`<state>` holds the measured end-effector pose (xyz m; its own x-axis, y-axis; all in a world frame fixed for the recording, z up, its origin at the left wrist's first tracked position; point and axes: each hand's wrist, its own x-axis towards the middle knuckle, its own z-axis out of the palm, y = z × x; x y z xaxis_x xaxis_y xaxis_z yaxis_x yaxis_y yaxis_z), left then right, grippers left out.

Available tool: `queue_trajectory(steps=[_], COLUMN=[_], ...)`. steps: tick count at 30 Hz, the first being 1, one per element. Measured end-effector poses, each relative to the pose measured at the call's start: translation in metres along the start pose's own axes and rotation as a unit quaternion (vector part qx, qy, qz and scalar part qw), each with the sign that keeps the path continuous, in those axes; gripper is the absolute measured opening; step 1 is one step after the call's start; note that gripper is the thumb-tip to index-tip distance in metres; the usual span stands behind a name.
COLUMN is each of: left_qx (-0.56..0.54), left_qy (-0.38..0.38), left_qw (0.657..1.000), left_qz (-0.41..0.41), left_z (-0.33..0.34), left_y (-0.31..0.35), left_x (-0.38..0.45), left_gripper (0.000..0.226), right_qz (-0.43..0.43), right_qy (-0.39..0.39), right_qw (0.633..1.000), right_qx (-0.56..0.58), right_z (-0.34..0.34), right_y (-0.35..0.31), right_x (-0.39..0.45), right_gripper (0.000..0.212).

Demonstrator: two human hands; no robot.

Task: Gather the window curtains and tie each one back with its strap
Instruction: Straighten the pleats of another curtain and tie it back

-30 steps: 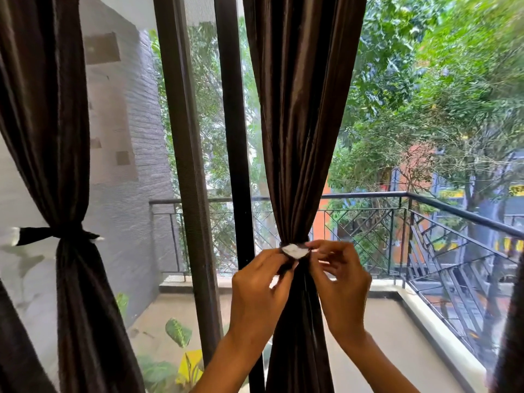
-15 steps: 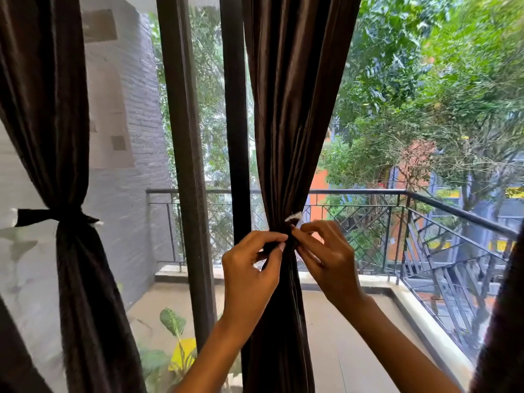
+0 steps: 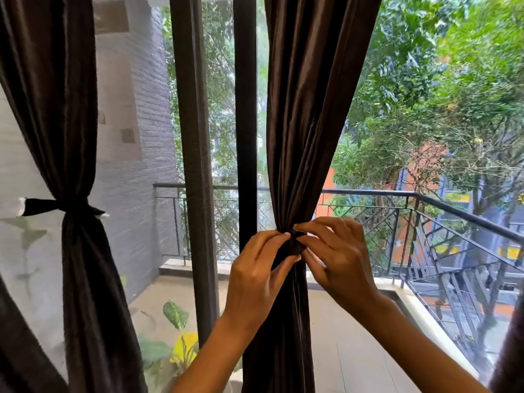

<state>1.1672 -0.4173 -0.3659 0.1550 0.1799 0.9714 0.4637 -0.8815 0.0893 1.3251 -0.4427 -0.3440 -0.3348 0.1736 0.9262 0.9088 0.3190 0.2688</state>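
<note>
Curtains at the window — the middle curtain (image 3: 306, 123) is bunched at its waist between two hands.

Left hand (image 3: 256, 268) and right hand (image 3: 337, 259) meet at the gathered neck of the dark brown cloth, just in front of the window frame (image 3: 245, 109); the fingers (image 3: 272, 241) of both are curled in narrow and pinch a dark strap (image 3: 295, 245) wrapped round the bunch, mostly hidden under them. Off to the left hangs the left curtain (image 3: 76, 123), already cinched by its own strap (image 3: 56, 205), whose ends stick out sideways. Beyond the glass lie a balcony railing (image 3: 425, 198), a grey brick wall (image 3: 147, 131), a leafy potted plant (image 3: 175, 313) low down, and green trees (image 3: 439, 80).
</note>
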Motion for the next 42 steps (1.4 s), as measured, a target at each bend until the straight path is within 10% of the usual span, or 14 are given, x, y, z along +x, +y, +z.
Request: queue_trajectory(steps=[12, 22, 29, 42], left_qx=[0.048, -0.093, -0.302, -0.310], left_qy=[-0.057, -0.101, -0.110, -0.056], left_qw=[0.994, 0.989, 0.933, 0.922], left_qz=[0.081, -0.047, -0.164, -0.226], left_z=[0.006, -0.003, -0.016, -0.019], left_y=[-0.010, -0.005, -0.015, -0.002], left_x=[0.014, 0.033, 0.036, 0.029], left_gripper=[0.028, 0.021, 0.022, 0.010], right_qz=[0.122, -0.041, 0.010, 0.033], right_qy=[-0.077, 0.035, 0.055, 0.035], right_qw=[0.972, 0.998, 0.998, 0.998], right_qx=[0.185, -0.017, 0.003, 0.037], right_z=[-0.015, -0.015, -0.014, -0.015], right_y=[0.008, 0.016, 0.002, -0.005], right_x=[0.005, -0.006, -0.006, -0.009], right_gripper=[0.024, 0.015, 0.006, 0.017])
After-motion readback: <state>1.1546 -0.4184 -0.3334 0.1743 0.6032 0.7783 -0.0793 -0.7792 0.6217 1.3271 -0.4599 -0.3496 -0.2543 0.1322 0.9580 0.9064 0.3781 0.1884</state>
